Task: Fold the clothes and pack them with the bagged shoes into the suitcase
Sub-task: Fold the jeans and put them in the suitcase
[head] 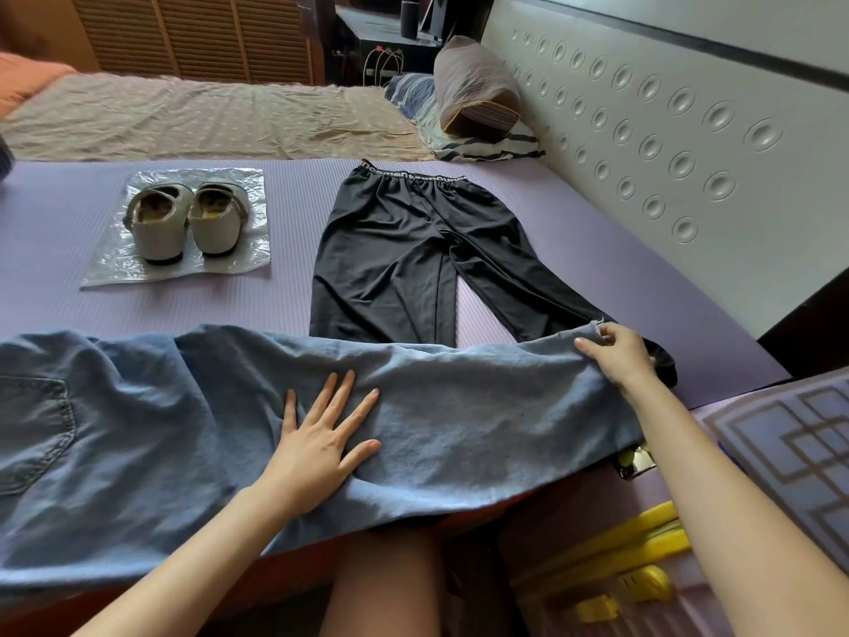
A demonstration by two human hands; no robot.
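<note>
Head view: left hand [321, 441] splayed flat, pressing jeans [138, 429]; right hand [618, 356] grip pinching jeans hem.

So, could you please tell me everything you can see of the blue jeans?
The blue jeans are faded denim, lying sideways across the near edge of the purple mat, a stitched back pocket at left. The left hand presses flat on the leg; the right hand pinches the frayed hem, which lies over a leg of the black trousers.
</note>
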